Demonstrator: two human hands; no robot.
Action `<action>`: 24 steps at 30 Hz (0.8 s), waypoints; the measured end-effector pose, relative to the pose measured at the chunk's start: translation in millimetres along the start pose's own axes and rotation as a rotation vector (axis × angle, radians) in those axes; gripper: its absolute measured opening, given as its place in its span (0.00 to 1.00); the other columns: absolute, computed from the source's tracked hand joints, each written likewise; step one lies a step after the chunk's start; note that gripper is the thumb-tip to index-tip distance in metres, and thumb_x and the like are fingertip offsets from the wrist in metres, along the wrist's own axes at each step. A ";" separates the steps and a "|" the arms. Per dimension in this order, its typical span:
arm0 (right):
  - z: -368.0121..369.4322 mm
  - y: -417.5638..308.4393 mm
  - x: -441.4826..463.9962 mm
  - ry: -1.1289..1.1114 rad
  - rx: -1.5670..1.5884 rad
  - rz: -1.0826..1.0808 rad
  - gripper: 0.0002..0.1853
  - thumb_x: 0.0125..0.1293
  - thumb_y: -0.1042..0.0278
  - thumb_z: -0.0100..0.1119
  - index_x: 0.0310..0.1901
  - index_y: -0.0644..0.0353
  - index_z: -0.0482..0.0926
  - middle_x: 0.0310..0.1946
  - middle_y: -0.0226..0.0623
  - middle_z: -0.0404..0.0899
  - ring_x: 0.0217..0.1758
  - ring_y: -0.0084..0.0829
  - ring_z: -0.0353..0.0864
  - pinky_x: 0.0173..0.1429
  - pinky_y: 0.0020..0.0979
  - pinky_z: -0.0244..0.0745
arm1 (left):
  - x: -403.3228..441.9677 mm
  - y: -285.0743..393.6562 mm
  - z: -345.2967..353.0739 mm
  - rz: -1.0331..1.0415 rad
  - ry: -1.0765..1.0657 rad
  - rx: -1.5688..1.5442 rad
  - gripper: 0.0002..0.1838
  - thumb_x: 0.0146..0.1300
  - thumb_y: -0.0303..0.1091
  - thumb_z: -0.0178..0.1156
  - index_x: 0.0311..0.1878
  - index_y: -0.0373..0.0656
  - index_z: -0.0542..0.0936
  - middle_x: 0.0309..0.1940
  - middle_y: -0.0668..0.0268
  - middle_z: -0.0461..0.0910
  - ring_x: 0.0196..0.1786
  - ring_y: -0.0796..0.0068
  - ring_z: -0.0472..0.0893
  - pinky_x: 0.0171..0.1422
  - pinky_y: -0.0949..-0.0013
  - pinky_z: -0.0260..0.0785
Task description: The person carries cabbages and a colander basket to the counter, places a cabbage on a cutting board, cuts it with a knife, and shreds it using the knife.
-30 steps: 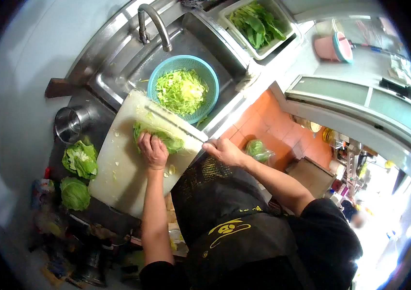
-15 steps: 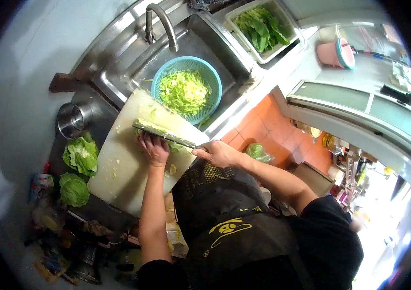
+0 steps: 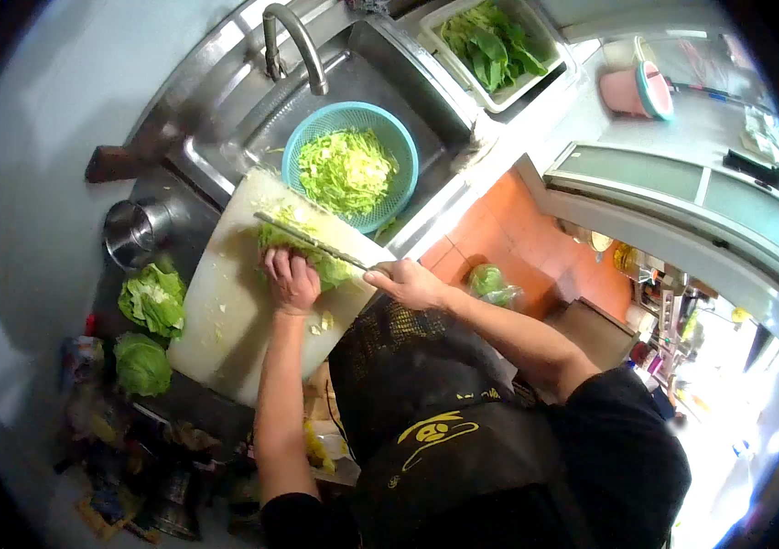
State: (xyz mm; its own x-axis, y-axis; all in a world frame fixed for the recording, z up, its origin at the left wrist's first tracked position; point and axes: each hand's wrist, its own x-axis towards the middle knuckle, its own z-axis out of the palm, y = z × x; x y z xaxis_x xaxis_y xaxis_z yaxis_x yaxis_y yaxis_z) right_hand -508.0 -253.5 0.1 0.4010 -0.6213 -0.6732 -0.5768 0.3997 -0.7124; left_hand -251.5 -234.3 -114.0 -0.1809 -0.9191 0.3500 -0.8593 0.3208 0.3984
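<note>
On the white cutting board (image 3: 211, 316), my left hand (image 3: 292, 284) presses curled fingers onto a piece of green cabbage (image 3: 331, 271). My right hand (image 3: 411, 284) is closed round the handle of a kitchen knife (image 3: 309, 240). The blade runs across the cabbage, just beyond my left fingertips, its edge hidden among the leaves. Cut shreds lie on the far side of the blade. Beyond the board, a blue colander (image 3: 399, 137) in the sink holds shredded cabbage (image 3: 346, 174).
A cabbage head (image 3: 142, 364) and a cut, leafy one (image 3: 153, 300) sit left of the board, near a metal bowl (image 3: 133, 233). The faucet (image 3: 302, 41) arches over the sink (image 3: 376, 69). A white bin (image 3: 499, 105) of green leaves stands at upper right.
The knife's blade has swung slightly away from my left fingers and turned to show a thinner profile. More of the cabbage shows beside it. The whole view has shifted a little.
</note>
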 end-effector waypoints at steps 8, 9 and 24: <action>-12.2 -30.8 -33.5 -0.086 -0.084 0.086 0.32 0.79 0.38 0.49 0.44 0.67 0.84 0.32 0.57 0.82 0.38 0.52 0.84 0.47 0.46 0.76 | 1.1 -6.5 6.8 0.013 0.033 -0.016 0.18 0.76 0.45 0.47 0.53 0.39 0.75 0.52 0.47 0.71 0.61 0.40 0.68 0.68 0.32 0.58; -13.0 -33.3 -28.1 -0.073 -0.061 0.085 0.32 0.78 0.38 0.49 0.44 0.67 0.84 0.32 0.57 0.82 0.38 0.51 0.84 0.47 0.46 0.76 | 6.6 -3.2 2.8 0.023 0.041 0.000 0.14 0.72 0.41 0.51 0.48 0.40 0.75 0.51 0.48 0.71 0.60 0.40 0.68 0.68 0.32 0.59; -2.5 -14.8 -5.3 0.013 -0.062 0.036 0.31 0.78 0.38 0.50 0.41 0.65 0.83 0.28 0.52 0.80 0.35 0.49 0.82 0.44 0.45 0.76 | -6.7 -5.6 7.5 0.013 0.027 0.021 0.15 0.63 0.37 0.55 0.49 0.38 0.77 0.54 0.47 0.69 0.60 0.40 0.69 0.69 0.31 0.58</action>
State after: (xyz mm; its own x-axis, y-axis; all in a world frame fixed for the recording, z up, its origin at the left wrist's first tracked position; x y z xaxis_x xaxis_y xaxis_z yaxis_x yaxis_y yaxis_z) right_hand -503.3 -257.8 14.7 0.3701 -0.6159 -0.6955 -0.6342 0.3795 -0.6736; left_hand -249.0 -231.6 -125.0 -0.1792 -0.9082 0.3781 -0.8666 0.3276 0.3763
